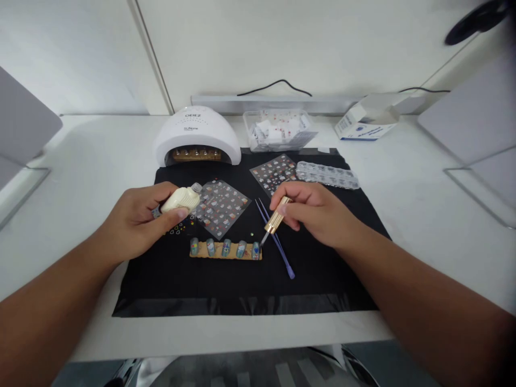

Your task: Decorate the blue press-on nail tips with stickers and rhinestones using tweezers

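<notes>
My left hand is closed round a cream nail polish bottle, tilted with its uncapped neck to the right. Between the fingers and thumb of my right hand is the gold-capped polish brush. Its tip points down at the rightmost of several decorated false nails, at or very near that nail's edge. The nails stand in a row on a tan strip. Purple tweezers lie just right of the strip, partly beneath the brush. A nail sticker sheet lies between my hands.
A white nail lamp with another strip of nail tips inside stands at the back left. Behind the black mat is a clear box of packets. A second sticker sheet, a clear plastic tray and an open carton are rightward.
</notes>
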`<action>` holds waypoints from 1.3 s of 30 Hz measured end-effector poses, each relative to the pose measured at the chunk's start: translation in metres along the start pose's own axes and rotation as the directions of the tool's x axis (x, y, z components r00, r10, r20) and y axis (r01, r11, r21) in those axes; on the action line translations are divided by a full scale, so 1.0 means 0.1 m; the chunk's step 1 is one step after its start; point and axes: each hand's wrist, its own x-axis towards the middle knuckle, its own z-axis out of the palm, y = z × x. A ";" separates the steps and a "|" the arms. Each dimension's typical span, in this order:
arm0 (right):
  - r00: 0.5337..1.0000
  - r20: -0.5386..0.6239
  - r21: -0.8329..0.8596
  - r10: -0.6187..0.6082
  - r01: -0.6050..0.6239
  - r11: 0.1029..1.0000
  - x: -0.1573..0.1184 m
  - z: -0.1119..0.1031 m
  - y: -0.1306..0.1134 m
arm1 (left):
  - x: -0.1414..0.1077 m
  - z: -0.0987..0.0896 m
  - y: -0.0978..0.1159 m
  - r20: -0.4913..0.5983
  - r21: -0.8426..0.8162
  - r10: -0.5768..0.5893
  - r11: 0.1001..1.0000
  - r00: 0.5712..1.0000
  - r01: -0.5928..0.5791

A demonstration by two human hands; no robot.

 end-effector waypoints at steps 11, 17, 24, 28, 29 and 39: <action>0.998 -0.056 0.113 0.033 -0.027 0.993 0.04 0.02 0.01 | 0.00 0.00 -0.03 -0.024 0.008 0.015 1.000 1.000 -0.014; 1.000 -0.013 0.058 0.007 -0.006 0.998 0.02 0.02 0.03 | 0.01 0.00 -0.03 -0.030 -0.013 0.025 1.000 0.999 -0.025; 1.000 -0.026 0.026 -0.012 0.012 1.000 0.04 0.02 0.04 | 0.00 -0.01 0.00 -0.005 0.005 0.008 1.000 1.000 -0.008; 0.999 -0.047 0.116 -0.025 0.031 0.993 0.01 0.04 0.00 | 0.00 -0.03 0.01 -0.011 0.002 0.008 1.000 1.000 -0.008; 0.999 -0.037 0.096 -0.021 0.024 0.995 0.00 0.05 -0.01 | 0.00 -0.03 0.01 -0.013 -0.004 0.012 1.000 1.000 -0.012; 0.992 -0.098 -0.131 -0.078 0.065 0.989 -0.07 0.07 -0.10 | 0.01 -0.02 0.00 0.012 -0.010 -0.011 1.000 1.000 0.011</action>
